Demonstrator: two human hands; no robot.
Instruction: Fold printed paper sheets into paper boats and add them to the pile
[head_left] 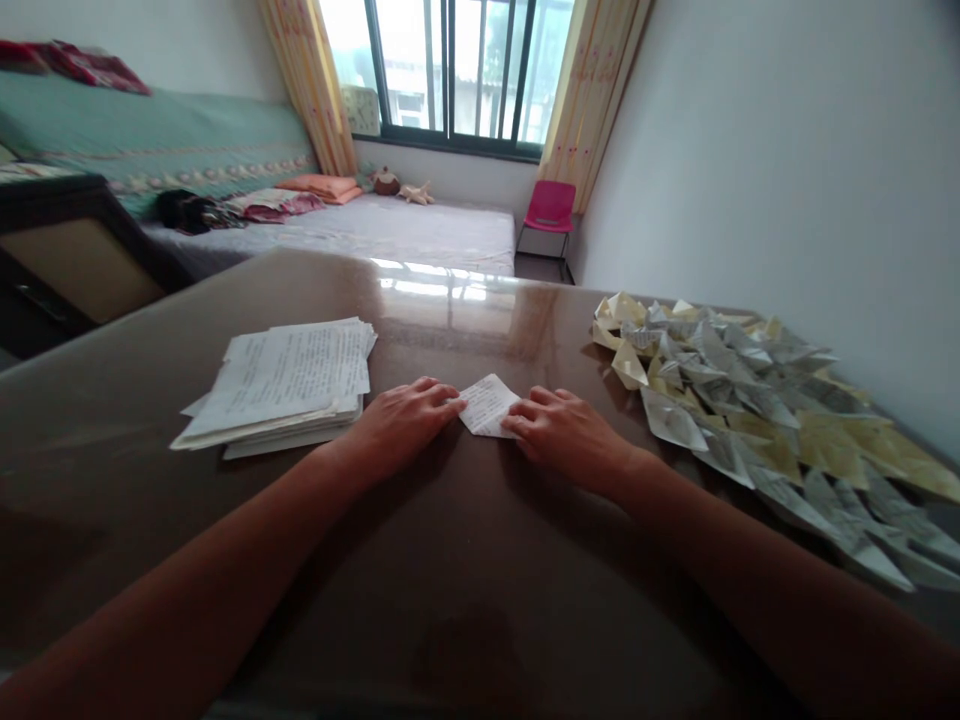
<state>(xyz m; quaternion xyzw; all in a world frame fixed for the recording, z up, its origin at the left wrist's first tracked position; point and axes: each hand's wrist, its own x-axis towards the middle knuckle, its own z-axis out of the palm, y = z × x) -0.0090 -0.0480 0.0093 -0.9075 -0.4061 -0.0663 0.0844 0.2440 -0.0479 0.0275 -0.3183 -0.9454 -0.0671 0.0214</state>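
A small folded sheet of paper (487, 404) with writing on it lies on the brown table between my hands, roughly diamond-shaped. The fingers of my left hand (409, 415) are closed at its left corner. On the opposite side, my right hand (562, 425) pinches the lower right edge, and its fingertips cover part of that edge. Left of my left hand is a stack of written sheets (289, 375), slightly uneven. To the right, many folded paper boats (720, 370) in white and yellowish paper sit crowded together.
The glossy brown table (465, 580) reflects the window. Beyond its far edge are a bed (435, 225) and a pink chair (550, 207). A dark cabinet (75, 260) stands at the left, and a white wall (787, 180) runs along the right.
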